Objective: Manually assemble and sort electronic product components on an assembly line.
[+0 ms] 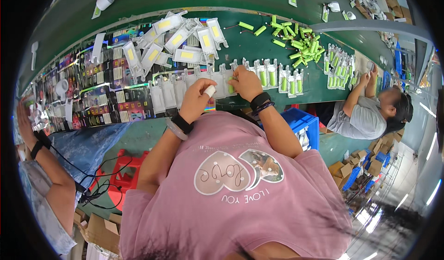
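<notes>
Touching battery (231,88) beyond lettered shirt (237,188)

From the person's head, the left of two side-by-side fisheye cameras looks steeply down over the pink shirt (282,209) and out across the table (245,42). The shirt, nearest the lens, fills the lower middle; the left hand (198,96) and right hand (248,83) lie farther off, near the centre. Straight edges (the table's far one especially) bow toward the dark round rim.
</notes>
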`<state>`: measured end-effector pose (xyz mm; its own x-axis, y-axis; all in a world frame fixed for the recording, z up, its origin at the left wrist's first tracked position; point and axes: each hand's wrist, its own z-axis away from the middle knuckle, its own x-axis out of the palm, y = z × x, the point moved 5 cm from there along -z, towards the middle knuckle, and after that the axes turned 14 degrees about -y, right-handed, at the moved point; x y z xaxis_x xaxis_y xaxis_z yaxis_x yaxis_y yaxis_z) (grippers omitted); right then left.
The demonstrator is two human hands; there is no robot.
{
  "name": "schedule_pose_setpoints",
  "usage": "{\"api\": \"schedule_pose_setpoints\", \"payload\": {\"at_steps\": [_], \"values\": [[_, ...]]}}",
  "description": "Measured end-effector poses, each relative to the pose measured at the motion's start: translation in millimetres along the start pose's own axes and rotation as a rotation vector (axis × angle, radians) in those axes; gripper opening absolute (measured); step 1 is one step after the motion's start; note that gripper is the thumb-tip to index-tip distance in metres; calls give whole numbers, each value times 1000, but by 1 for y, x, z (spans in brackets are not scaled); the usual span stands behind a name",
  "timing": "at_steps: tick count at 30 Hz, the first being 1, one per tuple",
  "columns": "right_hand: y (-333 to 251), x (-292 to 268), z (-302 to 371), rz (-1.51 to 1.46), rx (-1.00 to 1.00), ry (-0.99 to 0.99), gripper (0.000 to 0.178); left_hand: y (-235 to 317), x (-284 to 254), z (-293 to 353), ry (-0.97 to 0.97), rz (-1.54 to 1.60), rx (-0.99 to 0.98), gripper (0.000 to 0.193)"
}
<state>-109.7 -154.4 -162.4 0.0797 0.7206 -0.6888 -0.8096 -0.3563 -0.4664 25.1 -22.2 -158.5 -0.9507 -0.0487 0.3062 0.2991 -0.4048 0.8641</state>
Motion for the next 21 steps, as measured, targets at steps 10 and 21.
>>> {"api": "schedule_pose_setpoints", "payload": {"at_steps": [10, 21], "values": [[-21, -13, 9, 201, -4, -110, 30, 9, -9, 3, 57, 28, -1, 18], [9, -114, -110, 473, -192, 455, 15, 0, -18, 21, 118, 78, 32, 19]]}}
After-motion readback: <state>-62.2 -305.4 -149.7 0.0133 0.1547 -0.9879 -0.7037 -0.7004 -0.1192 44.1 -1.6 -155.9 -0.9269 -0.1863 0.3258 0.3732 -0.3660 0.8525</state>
